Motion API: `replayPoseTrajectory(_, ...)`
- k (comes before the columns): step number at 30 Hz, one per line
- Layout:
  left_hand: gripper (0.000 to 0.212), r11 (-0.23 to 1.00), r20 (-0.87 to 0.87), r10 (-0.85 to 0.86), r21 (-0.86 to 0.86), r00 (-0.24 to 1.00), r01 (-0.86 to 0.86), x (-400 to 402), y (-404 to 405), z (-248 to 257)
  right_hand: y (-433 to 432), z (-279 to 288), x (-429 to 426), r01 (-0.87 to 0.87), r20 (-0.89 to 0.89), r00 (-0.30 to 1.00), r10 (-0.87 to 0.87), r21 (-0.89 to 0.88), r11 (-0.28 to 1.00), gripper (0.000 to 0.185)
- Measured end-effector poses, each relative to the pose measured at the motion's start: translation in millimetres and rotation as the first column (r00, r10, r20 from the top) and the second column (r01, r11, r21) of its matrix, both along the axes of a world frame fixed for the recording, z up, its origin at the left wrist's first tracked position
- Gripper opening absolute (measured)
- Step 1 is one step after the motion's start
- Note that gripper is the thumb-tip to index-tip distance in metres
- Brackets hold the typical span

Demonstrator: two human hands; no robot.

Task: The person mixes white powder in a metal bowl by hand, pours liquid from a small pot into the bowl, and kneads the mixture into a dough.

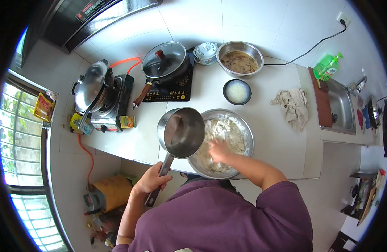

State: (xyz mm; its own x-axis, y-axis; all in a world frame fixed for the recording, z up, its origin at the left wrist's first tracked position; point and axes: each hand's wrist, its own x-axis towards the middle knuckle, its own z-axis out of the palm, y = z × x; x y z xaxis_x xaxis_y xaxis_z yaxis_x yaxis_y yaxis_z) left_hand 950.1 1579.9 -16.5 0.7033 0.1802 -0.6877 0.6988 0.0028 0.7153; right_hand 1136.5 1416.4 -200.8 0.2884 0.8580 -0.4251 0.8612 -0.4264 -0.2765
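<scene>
My left hand (153, 179) grips the handle of a metal saucepan (188, 132), tilted over the left rim of a wide metal bowl (251, 138). Inside the pan no contents can be made out clearly. The bowl holds shaggy, floury dough (233, 134). My right hand (219, 150) is down in the bowl at the dough, its fingers blurred; whether they grasp any dough cannot be seen. Behind the bowl stands a small black dish (237, 92) of whitish contents. A metal basin (239, 60) of brownish liquid with bits in it stands farther back.
A lidded frying pan (164, 60) sits on an induction cooker (168, 96). To its left, a lidded wok (92, 86) stands on a gas stove (118, 107). A crumpled cloth (292, 107) lies at right, before the sink (341, 107). A lidded pot (205, 53) stands by the wall.
</scene>
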Motion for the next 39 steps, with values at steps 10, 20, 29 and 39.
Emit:
replayPoseTrajectory(10,0.022,0.999,-0.001,0.022,0.026,1.0,-0.022,-4.8,4.7,-2.2,7.0,-0.1,-35.4,0.05,-0.163,0.985,-0.06,-0.063,0.997,0.035)
replayPoseTrajectory(20,0.021,0.998,0.011,0.061,-0.009,0.998,-0.061,-4.7,7.9,1.0,21.6,-39.9,14.1,0.15,0.07,0.985,-0.161,0.145,0.978,0.052)
replayPoseTrajectory(29,0.025,0.997,0.003,0.075,-0.031,0.997,-0.075,-6.4,7.1,-2.0,37.3,-14.0,33.4,0.218,-0.087,0.975,-0.205,0.175,0.96,0.045)
replayPoseTrajectory(39,0.025,0.999,-0.023,0.053,-0.012,0.998,-0.053,-7.9,10.1,-5.7,39.4,-29.1,-10.8,-0.029,-0.018,0.999,0.028,-0.063,0.998,0.053)
